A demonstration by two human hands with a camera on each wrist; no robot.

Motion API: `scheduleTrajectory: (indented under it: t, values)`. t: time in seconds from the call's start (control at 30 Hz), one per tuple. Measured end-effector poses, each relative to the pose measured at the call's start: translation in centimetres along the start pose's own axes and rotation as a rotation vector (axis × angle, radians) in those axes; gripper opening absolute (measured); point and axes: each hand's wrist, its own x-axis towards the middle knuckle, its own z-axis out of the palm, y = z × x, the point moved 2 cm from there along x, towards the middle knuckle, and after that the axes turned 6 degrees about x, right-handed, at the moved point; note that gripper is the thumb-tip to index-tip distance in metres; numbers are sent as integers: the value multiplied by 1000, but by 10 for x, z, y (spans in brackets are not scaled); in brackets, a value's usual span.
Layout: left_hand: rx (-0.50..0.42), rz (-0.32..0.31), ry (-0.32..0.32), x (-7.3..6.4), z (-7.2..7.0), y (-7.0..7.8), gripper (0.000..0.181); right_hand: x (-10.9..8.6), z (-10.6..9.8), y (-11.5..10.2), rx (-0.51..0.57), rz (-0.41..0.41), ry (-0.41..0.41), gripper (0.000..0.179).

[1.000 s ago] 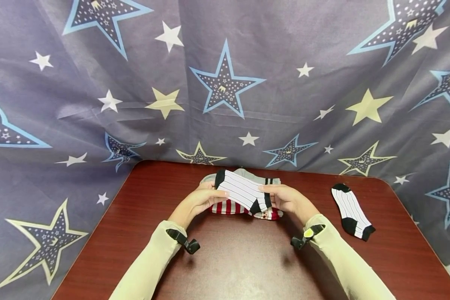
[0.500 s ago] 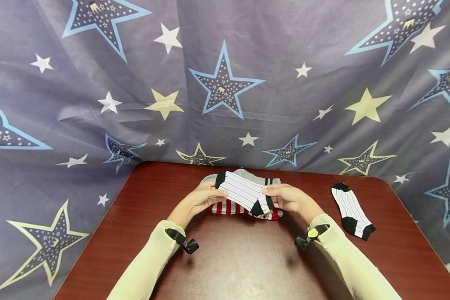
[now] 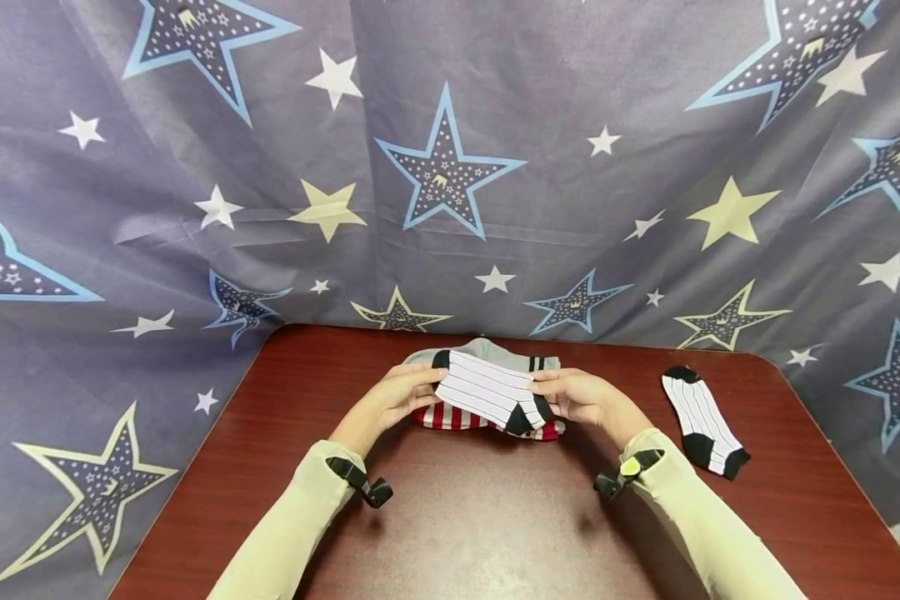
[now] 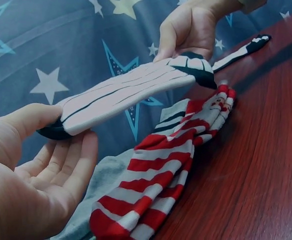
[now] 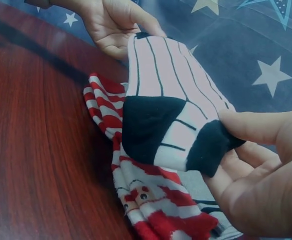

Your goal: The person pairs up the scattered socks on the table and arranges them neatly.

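A white sock with thin black stripes and black toe, heel and cuff [image 3: 487,387] is stretched flat between both hands, raised over other socks. My left hand [image 3: 392,395] pinches its black toe end, thumb on top and fingers beneath, as the left wrist view shows. At the cuff end, my right hand [image 3: 588,400] grips the black band between thumb and fingers. Under it lie red-and-white striped socks [image 4: 146,180] with a face pattern near one end. Grey socks [image 4: 108,175] with black bands lie behind these, partly covered.
A matching striped sock [image 3: 705,423] lies by itself on the right of the dark red wooden table [image 3: 487,517]. A grey curtain with stars [image 3: 450,275] hangs along the table's back edge.
The sock has shifted slightly right and down at its toe end. My left hand's thumb has moved nearer the toe edge, and my right hand has gone a little to the right.
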Motion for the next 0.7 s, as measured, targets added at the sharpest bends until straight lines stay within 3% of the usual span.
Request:
scheduleTrajectory:
  t: [0.13, 0.37, 0.7]
  values:
    - [58, -29, 7, -1, -3, 0, 13, -2, -2, -1, 44, -1, 13, 34]
    - [128, -45, -49, -4, -7, 1, 13, -7, -5, -2, 66, 4, 27, 36]
    - [233, -111, -75, -11, -11, 0, 11, -10, -5, 0, -71, 73, 92, 28]
